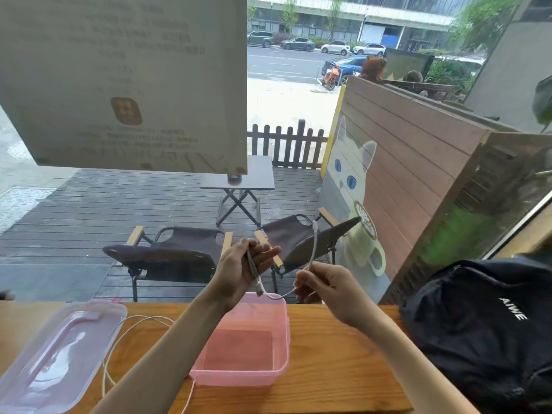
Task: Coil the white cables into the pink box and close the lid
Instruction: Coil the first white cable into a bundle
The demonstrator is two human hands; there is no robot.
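Observation:
The pink box (280,339) stands open and empty on the wooden counter (334,369), straight below my hands. Its clear pink lid (59,354) lies flat on the counter to the left. I hold one white cable (312,249) above the box. My left hand (239,270) grips a folded bundle of it, with a plug hanging just above the box's far rim. My right hand (325,282) pinches the cable where it bends, and the free end with a connector rises above that hand. A second white cable (116,345) loops across the counter between lid and box.
A black backpack (484,330) with white lettering fills the counter's right end. The counter stands against a window; outside are a deck with folding chairs and a small table. A paper notice hangs on the glass at upper left.

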